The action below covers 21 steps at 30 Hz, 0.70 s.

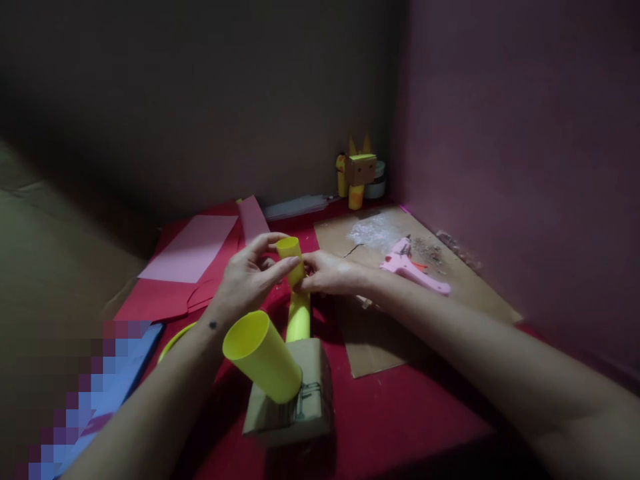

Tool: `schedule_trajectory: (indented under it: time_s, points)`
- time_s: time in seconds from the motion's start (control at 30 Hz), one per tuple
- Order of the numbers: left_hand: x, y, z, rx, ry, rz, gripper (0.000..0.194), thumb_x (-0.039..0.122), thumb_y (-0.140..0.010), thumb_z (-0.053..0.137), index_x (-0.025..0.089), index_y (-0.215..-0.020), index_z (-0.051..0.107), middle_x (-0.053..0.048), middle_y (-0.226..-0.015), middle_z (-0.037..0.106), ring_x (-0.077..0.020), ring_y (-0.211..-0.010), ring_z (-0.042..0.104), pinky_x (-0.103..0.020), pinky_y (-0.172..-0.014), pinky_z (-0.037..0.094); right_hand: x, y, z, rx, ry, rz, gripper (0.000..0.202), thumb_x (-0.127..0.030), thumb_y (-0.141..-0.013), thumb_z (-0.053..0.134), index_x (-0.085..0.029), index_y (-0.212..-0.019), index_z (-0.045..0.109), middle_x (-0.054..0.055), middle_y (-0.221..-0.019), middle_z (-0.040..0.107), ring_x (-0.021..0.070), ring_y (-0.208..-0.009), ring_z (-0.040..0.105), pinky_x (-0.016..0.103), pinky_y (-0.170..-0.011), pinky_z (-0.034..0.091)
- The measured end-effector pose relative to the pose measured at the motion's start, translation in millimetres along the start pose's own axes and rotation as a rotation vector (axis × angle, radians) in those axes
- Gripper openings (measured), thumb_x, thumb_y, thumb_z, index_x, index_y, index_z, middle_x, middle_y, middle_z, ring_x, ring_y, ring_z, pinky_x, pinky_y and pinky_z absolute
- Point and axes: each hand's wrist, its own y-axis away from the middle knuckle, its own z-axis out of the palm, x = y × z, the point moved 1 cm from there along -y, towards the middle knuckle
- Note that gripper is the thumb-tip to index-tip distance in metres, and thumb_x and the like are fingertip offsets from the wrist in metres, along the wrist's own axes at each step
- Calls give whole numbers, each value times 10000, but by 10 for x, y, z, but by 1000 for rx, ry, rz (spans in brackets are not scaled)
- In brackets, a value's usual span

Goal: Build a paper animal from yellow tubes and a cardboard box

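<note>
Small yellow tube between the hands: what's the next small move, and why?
Perhaps ease the right hand back slightly while the left hand steadies the small yellow tube: right fingers partly cover its lower end, so I cannot tell whether it joins the yellow piece below.

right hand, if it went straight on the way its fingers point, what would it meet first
Most likely the small yellow tube that the left hand holds; the fingertips of the right hand seem to be right against it, though depth is unclear in this one view.
</note>
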Motion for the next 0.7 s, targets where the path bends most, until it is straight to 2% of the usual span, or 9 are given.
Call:
schedule_trajectory:
  time_s: [0.17, 0.27, 0.43, 0.7]
  points:
    - [23, 7, 8, -31, 76, -39, 379, 344, -715, 701, 172, -1016, 548, 16, -702, 604, -81, -465, 502, -194, -381, 390, -34, 19, -9, -8, -4, -19, 309, -54, -653, 560, -142, -949, 563, -5, -755, 567, 92, -556, 509, 215, -489, 406]
    - [25, 21, 8, -55, 79, -31, 348, 345, -728, 693, 174, -988, 538, 12, -706, 613, -93, -471, 522, -198, -362, 401, -67, 34, -25, -24, -28, -39, 305, -27, -646, 526, -142, -926, 558, 12, -793, 592, 98, -572, 518, 220, -489, 424]
    - [-8, 37, 13, -52, 89, -2, 333, 342, -743, 694, 170, -983, 540, 29, -651, 589, -103, -476, 543, -206, -384, 447, -68, 34, -35, 31, -56, 59, 374, -4, -644, 504, -139, -992, 524, 19, -797, 584, 114, -587, 540, 237, -498, 452]
    - [-35, 50, 2, -68, 101, 3, 316, 321, -754, 694, 183, -991, 537, 28, -678, 610, -89, -470, 547, -196, -402, 456, -119, 71, -51, -7, -106, 62, 417, 14, -662, 522, -128, -1053, 542, 4, -769, 567, 99, -578, 526, 229, -510, 440]
